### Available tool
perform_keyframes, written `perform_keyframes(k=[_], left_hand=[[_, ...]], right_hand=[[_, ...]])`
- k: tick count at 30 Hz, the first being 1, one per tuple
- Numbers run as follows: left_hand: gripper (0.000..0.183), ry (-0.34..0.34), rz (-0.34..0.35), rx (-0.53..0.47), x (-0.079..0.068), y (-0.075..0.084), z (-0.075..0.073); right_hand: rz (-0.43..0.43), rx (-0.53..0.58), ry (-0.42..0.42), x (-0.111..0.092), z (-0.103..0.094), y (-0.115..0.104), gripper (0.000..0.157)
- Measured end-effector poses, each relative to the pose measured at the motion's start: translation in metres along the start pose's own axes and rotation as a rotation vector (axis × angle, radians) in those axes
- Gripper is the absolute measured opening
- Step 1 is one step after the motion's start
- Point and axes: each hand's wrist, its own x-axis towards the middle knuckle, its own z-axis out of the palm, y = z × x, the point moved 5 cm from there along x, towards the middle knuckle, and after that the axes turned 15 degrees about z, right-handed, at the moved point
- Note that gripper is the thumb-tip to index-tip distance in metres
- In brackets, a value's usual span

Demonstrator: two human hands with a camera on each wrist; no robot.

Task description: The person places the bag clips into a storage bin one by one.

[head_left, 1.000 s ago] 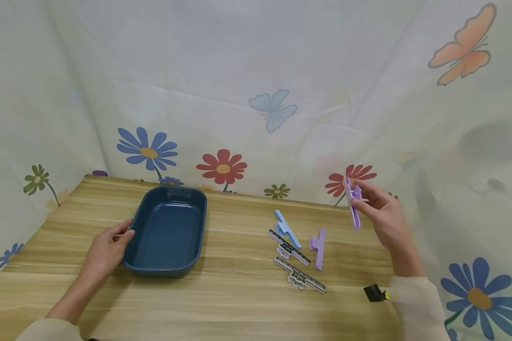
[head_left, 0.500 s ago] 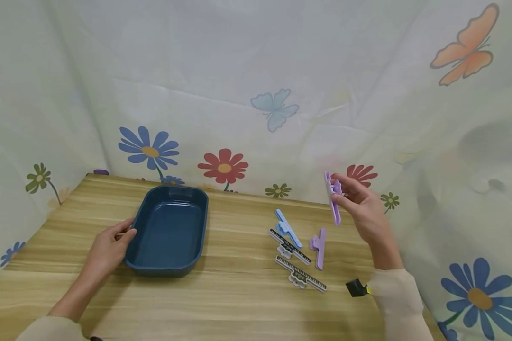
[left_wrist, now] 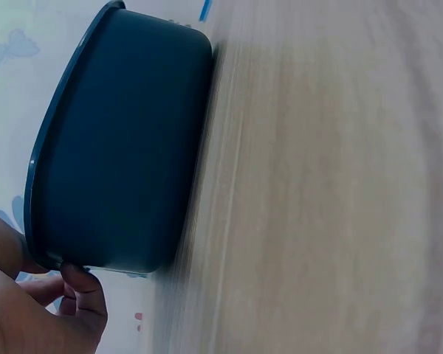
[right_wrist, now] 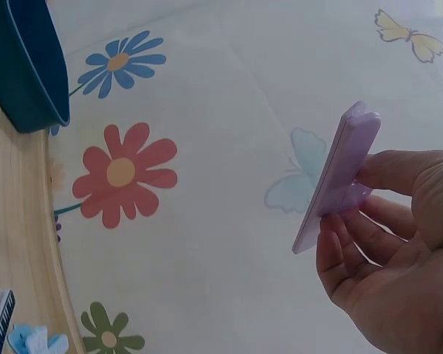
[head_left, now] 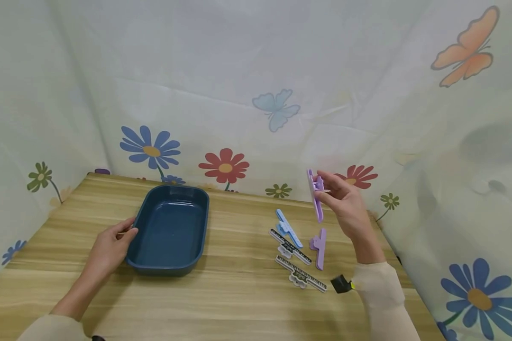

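My right hand pinches a purple clip by its handle part, raised above the far right of the table. In the right wrist view the clip sits between thumb and fingertips. My left hand grips the left rim of a dark blue tray with thumb and fingers; the left wrist view shows the tray's outer wall standing on the table. Below my right hand lie a second purple clip, a blue clip, a black-and-white clip and another ruler-marked clip.
The wooden table runs up to a hanging cloth printed with flowers and butterflies, behind and at both sides. A small black piece with a yellow bit is by the right sleeve.
With the purple clip in its fingers, my right hand has moved left, passing from the table's right edge to above the other clips. The left hand stays on the tray's rim.
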Motion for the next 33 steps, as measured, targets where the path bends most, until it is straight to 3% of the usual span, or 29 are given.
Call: perform_keyframes(k=[13,24,33], left_hand=[[0.055,-0.010,-0.010,-0.007,0.001,-0.001,-0.001],[0.056,-0.022,-0.013,-0.008,0.000,-0.001,0.000],[0.052,0.008,0.006,-0.006,0.000,0.002,0.000]], right_hand=[[-0.007,0.098,-0.103,0.012,0.039,-0.013,0.053],[-0.028,0.131,-0.155,0.020,0.069,-0.017,0.051],[-0.026,0.128,-0.188,0.027,0.095,-0.020,0.050]])
